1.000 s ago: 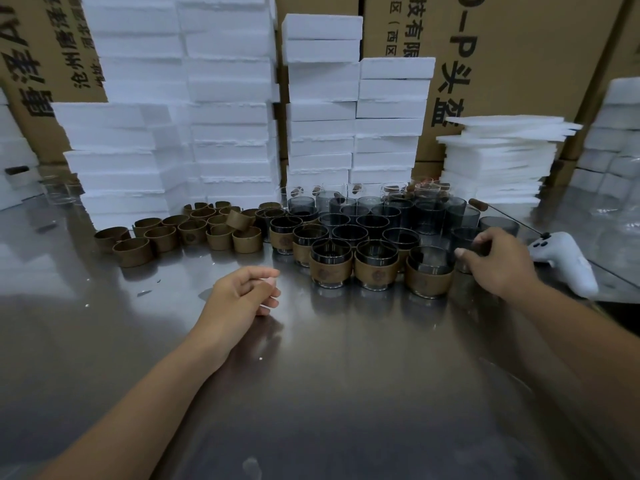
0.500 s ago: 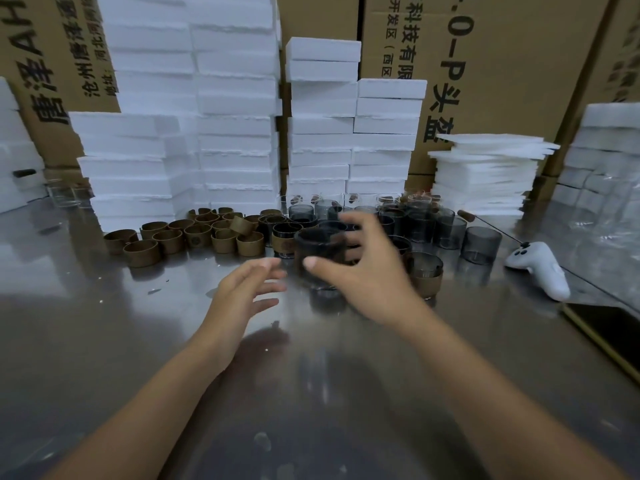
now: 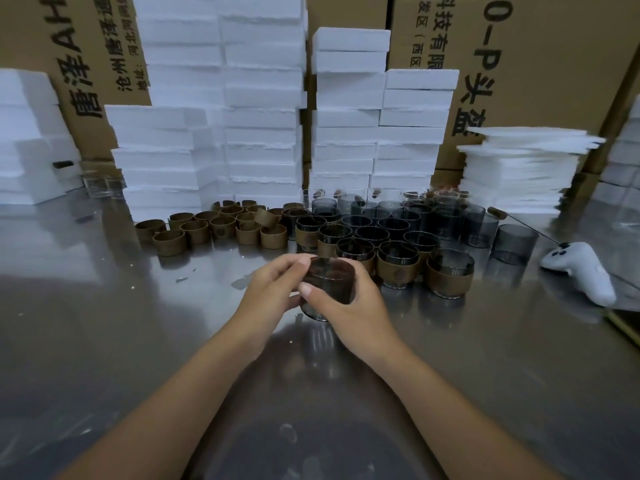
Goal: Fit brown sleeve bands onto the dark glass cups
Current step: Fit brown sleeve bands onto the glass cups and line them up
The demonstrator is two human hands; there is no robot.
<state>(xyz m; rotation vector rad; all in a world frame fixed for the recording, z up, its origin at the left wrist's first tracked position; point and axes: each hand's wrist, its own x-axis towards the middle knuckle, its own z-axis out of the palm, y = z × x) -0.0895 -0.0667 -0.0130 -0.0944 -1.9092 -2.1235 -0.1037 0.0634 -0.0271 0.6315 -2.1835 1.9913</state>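
Observation:
A bare dark glass cup [image 3: 332, 282] is held just above the steel table [image 3: 104, 341], in front of me. My right hand [image 3: 349, 306] grips it from the right, thumb across its front. My left hand [image 3: 273, 289] grips its left side, fingers curled at the rim. Behind it stand several dark cups with brown sleeve bands fitted [image 3: 396, 268], and further back several bare dark cups [image 3: 512, 242]. Loose brown sleeve bands [image 3: 207, 230] lie in a cluster to the left of the cups.
Stacks of white foam blocks [image 3: 263, 109] and cardboard boxes [image 3: 540, 64] wall off the back. Thin foam sheets [image 3: 523, 168] are piled at the right. A white controller [image 3: 581, 271] lies right of the cups. Clear glasses [image 3: 102, 181] sit far left.
My right hand has carried a bare dark cup from the right of the group to the front centre. My left hand has closed onto the cup's left side.

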